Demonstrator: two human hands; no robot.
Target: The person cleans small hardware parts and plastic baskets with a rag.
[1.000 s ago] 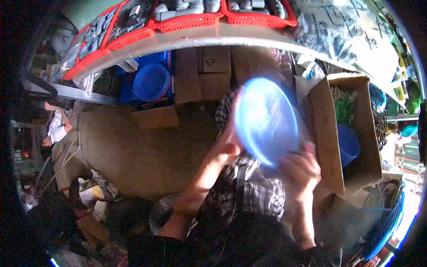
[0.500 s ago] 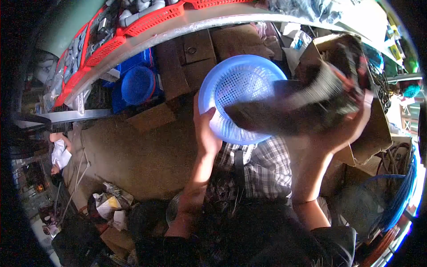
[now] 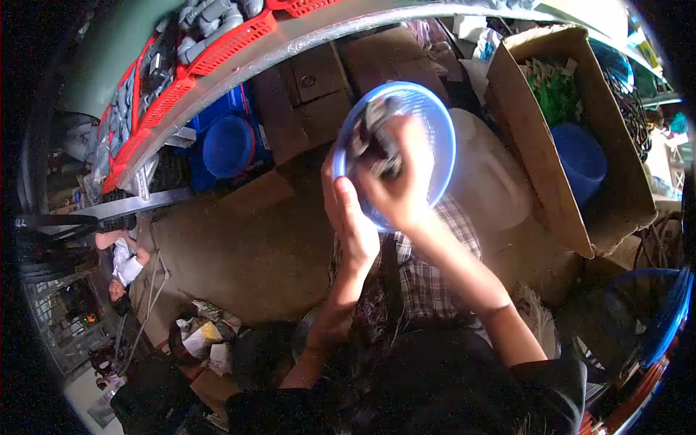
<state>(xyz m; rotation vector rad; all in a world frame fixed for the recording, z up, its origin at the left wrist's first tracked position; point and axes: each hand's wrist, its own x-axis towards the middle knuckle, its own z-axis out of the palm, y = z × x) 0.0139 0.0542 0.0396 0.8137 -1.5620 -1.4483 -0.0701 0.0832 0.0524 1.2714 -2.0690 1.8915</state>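
A blue perforated plastic basket is tilted in front of me above my lap. My left hand grips its near left rim, fingers behind and thumb at the edge. Inside the basket, my right hand is closed round a bunched dark cloth, pressed to the basket's left inner wall. Part of the cloth is hidden by the fingers.
At the right stands an open cardboard box holding a blue container and green items. Red baskets of grey fittings line a shelf. A blue basin stands below. A person is far left.
The dark cloth has moved left from beside the cardboard box into the basket with my right hand, and is now bunched. The basket has tilted, and the box's inside now shows.
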